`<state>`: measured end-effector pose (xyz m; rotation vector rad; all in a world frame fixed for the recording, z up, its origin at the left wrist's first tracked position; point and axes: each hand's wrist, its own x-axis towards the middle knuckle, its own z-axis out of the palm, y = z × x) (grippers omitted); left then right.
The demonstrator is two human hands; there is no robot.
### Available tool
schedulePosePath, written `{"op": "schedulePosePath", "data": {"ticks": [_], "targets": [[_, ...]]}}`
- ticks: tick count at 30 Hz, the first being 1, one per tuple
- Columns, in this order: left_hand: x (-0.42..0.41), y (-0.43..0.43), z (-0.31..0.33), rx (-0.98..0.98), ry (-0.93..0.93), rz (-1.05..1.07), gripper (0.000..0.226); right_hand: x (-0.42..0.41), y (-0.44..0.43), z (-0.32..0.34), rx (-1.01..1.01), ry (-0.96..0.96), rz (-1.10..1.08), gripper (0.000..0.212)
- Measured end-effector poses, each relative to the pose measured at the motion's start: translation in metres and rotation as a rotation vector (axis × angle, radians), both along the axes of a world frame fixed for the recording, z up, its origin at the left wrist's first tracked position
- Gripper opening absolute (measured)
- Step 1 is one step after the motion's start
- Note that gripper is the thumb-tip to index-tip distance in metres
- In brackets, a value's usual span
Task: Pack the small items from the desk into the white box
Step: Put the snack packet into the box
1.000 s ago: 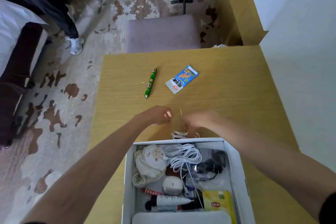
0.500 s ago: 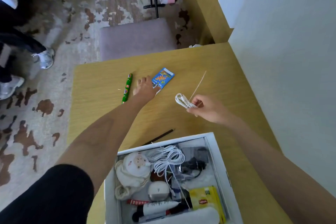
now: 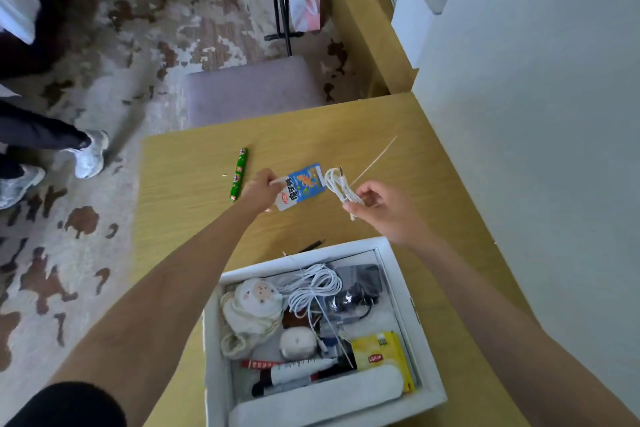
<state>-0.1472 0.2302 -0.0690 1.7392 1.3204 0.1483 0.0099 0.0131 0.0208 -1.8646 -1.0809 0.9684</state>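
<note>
Your left hand (image 3: pixel 261 189) reaches out over the desk (image 3: pixel 187 218) with its fingers curled, pinching the near corner of the blue packet (image 3: pixel 304 183); whether the packet is lifted clear of the wood or still rests on it cannot be told. Just to the right, your right hand (image 3: pixel 379 210) pinches a small coiled white cable (image 3: pixel 336 185) between thumb and fingers, holding it in the air with its plug end up, beside the packet. A thin pale strip (image 3: pixel 375 159) slants up and away from that same hand. To the left of your left hand a green stick (image 3: pixel 239 174) in a printed wrapper lies on the desk, apart from the packet. Nearer to you the white box (image 3: pixel 398 274) stands open on the desk, and a black pen (image 3: pixel 311 246) lies just beyond its far rim. Inside the box you have a larger white cord (image 3: pixel 313 288), a white pouch with a face (image 3: pixel 258 302), a dark charger (image 3: pixel 360 284), a round white case (image 3: pixel 298 343), a white tube (image 3: pixel 301 369) and a yellow tea box (image 3: pixel 381 354). Beyond the desk stands a grey stool (image 3: pixel 249 90), and another person's white shoes (image 3: pixel 90 152) show on the carpet at the left.
</note>
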Motion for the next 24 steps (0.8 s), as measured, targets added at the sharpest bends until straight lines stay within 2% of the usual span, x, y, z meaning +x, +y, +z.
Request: {"op": "schedulePosePath", "data": {"ticks": [4,7,10,14,17,24], "targets": [[-0.043,-0.031,0.049,-0.046,-0.284,0.112,0.018,-0.036,-0.007,0.030,0.102,0.100,-0.030,0.020],[-0.090,-0.064,0.079,-0.041,-0.471,0.191,0.017,-0.070,-0.022,0.046,0.134,0.155,0.032,0.017],[-0.133,-0.102,0.097,-0.072,-0.595,0.202,0.015,-0.103,-0.038,0.050,0.110,0.154,0.093,0.019],[-0.172,-0.145,0.106,-0.093,-0.683,0.210,0.012,-0.139,-0.064,0.037,-0.031,0.138,0.129,0.019],[-0.190,-0.165,0.102,-0.073,-0.710,0.202,0.014,-0.156,-0.085,0.021,-0.169,0.000,0.196,0.021],[-0.213,-0.191,0.097,-0.059,-0.704,0.237,0.016,-0.138,-0.098,-0.002,-0.355,-0.554,0.307,0.017]]}}
